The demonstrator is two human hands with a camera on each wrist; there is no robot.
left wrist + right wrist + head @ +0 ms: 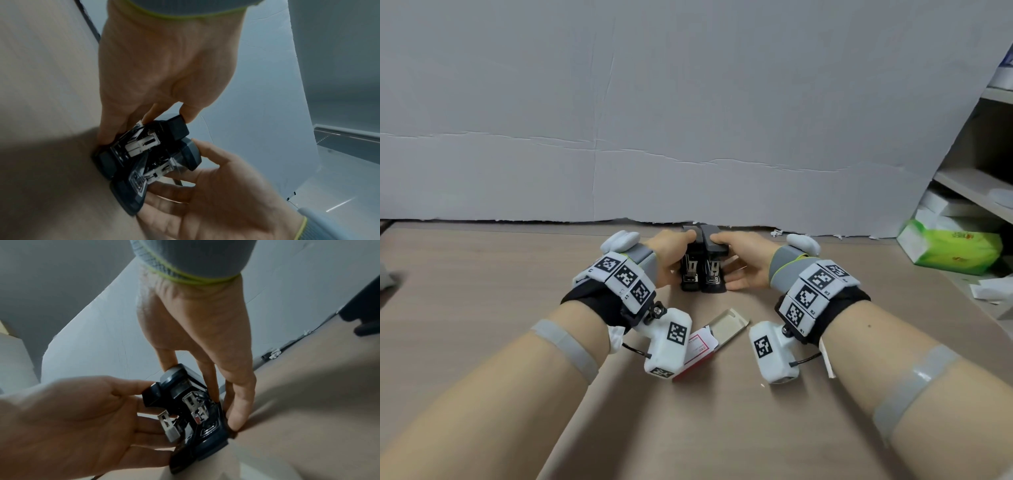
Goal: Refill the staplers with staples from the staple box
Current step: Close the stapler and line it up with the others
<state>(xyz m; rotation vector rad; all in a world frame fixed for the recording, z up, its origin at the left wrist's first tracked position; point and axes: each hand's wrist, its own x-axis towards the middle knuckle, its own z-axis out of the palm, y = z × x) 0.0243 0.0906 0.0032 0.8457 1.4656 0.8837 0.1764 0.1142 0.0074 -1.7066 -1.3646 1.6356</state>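
Two black staplers stand side by side on the wooden table near the back panel, lids swung up and metal magazines showing. My left hand [674,261] grips the left stapler [689,270], thumb on its raised lid and fingers down its outer side. My right hand [738,265] holds the right stapler [714,274] the same way. In the left wrist view the left stapler [141,144] and right stapler [158,173] touch. The right wrist view shows the right stapler [201,404] and the left one [158,394]. The red and white staple box [703,344] lies open between my wrists.
A grey panel [688,120] rises straight behind the staplers. Shelves [976,185] stand at the right with a green tissue pack [955,248] and loose white papers [986,291] below. Bare table [482,274] stretches to the left.
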